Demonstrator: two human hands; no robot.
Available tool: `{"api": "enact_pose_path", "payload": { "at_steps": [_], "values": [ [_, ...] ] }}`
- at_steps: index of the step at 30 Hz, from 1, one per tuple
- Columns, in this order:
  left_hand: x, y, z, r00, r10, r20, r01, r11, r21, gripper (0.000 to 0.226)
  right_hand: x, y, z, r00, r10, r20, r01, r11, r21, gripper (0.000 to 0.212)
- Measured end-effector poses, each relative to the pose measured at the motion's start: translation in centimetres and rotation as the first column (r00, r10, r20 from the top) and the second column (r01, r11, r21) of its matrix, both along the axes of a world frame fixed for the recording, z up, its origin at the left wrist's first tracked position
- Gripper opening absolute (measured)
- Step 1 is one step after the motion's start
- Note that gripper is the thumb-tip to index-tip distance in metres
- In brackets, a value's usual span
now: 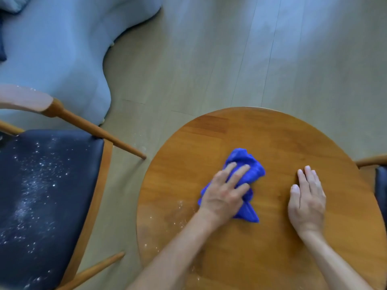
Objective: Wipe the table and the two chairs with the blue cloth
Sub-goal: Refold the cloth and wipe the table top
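Note:
A round wooden table [272,139] fills the lower right of the head view. A crumpled blue cloth [249,164] lies near its middle, and my left hand [225,192] presses down on it with fingers spread over the fabric. My right hand [306,200] rests flat on the bare tabletop to the right of the cloth. White powder specks mark the table's left part near my left forearm. The left chair [48,185] has a dark seat dusted with white specks and a wooden frame. Only a sliver of the right chair [380,185] shows at the frame's right edge.
A light blue-grey sofa [62,49] stands at the upper left, behind the left chair. Pale wood-plank floor [272,49] stretches beyond the table. Some white specks lie on the floor between the chair and the table.

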State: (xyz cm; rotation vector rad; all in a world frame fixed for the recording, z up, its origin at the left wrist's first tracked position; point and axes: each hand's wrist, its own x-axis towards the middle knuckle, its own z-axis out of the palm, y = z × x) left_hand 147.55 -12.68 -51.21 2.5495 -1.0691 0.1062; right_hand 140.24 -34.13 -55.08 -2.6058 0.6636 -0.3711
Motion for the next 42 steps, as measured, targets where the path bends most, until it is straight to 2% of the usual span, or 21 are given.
{"api": "enact_pose_path", "payload": {
  "at_steps": [2,4,6,8,10,13,15,17,19,20,24,26,28,30,33,36,38,40,42],
  "values": [
    [2.0,8.2,-0.2,0.981,0.194,-0.015,-0.193,0.979,0.069,0.019,0.0,0.5,0.3,1.0,-0.02,-0.022,0.021,0.999,0.033,0.056],
    [2.4,15.1,0.4,0.917,0.395,-0.05,-0.388,0.915,0.11,0.026,-0.1,0.8,0.5,0.999,-0.018,-0.032,0.019,0.999,0.036,0.058],
    [1.1,17.0,0.6,0.858,0.509,-0.071,-0.501,0.859,0.104,0.028,0.0,0.9,0.7,0.998,-0.019,-0.058,0.023,0.997,0.071,0.061],
    [-1.0,14.2,0.4,0.816,0.575,-0.052,-0.571,0.817,0.083,0.027,-0.2,0.8,0.8,0.998,-0.011,-0.068,0.017,0.996,0.088,0.063],
    [-3.6,8.3,0.2,0.848,0.524,-0.081,-0.523,0.852,0.029,0.027,-0.2,0.6,1.0,0.998,0.005,-0.071,0.004,0.993,0.12,0.066],
    [-8.9,-2.1,0.4,0.946,0.292,-0.141,-0.298,0.955,-0.018,0.021,-0.1,-0.2,1.5,0.998,0.017,-0.063,-0.001,0.97,0.245,0.071],
    [-11.7,-6.7,0.6,0.972,0.171,-0.161,-0.186,0.979,-0.082,0.016,-0.3,-1.0,1.7,0.996,0.061,-0.065,-0.039,0.956,0.292,0.074],
    [-11.6,-6.7,0.4,0.985,0.126,-0.121,-0.139,0.984,-0.109,0.016,-0.6,-1.8,2.2,0.99,0.113,-0.09,-0.082,0.952,0.294,0.074],
    [-9.6,-1.7,0.3,0.989,0.093,-0.116,-0.102,0.992,-0.079,0.013,-0.8,-2.0,2.5,0.985,0.129,-0.115,-0.09,0.95,0.298,0.068],
    [-8.5,1.8,0.2,0.983,0.13,-0.126,-0.138,0.989,-0.055,0.015,-0.9,-1.7,2.6,0.984,0.12,-0.133,-0.073,0.946,0.315,0.065],
    [-6.0,15.7,0.2,0.899,0.42,-0.123,-0.414,0.907,0.076,0.023,-0.4,-0.6,2.7,0.983,0.059,-0.172,0.002,0.942,0.336,0.065],
    [-6.6,17.3,0.1,0.855,0.503,-0.127,-0.496,0.864,0.082,0.024,-0.2,-0.3,3.2,0.979,0.053,-0.197,0.018,0.94,0.342,0.059],
    [-7.9,14.8,-0.3,0.82,0.558,-0.131,-0.556,0.829,0.051,0.022,-0.4,0.9,4.0,0.974,0.065,-0.217,0.025,0.92,0.392,0.051],
    [-9.7,9.6,0.0,0.835,0.507,-0.216,-0.52,0.854,-0.007,0.021,-1.2,4.0,5.0,0.98,0.117,-0.163,-0.037,0.905,0.425,0.05],
    [-12.1,1.4,1.1,0.857,0.279,-0.433,-0.386,0.904,-0.182,0.032,-3.5,10.1,6.6,0.983,0.181,-0.021,-0.149,0.865,0.479,0.058],
    [-12.2,0.7,3.4,0.703,0.086,-0.706,-0.44,0.832,-0.337,0.037,-5.3,12.5,7.5,0.999,0.042,0.008,-0.041,0.86,0.508,0.063],
    [-10.1,4.9,4.1,0.638,0.096,-0.764,-0.538,0.765,-0.354,0.039,-5.8,13.3,7.7,0.996,0.031,-0.081,0.005,0.913,0.408,0.069],
    [-7.5,9.7,4.5,0.628,0.119,-0.769,-0.549,0.768,-0.33,0.046,-6.5,15.8,6.8,0.97,0.085,-0.229,-0.03,0.972,0.232,0.078],
    [-5.8,12.6,4.6,0.571,0.105,-0.814,-0.55,0.785,-0.285,0.051,-6.7,18.4,5.8,0.946,0.057,-0.319,-0.019,0.992,0.122,0.08]
  ]
}}
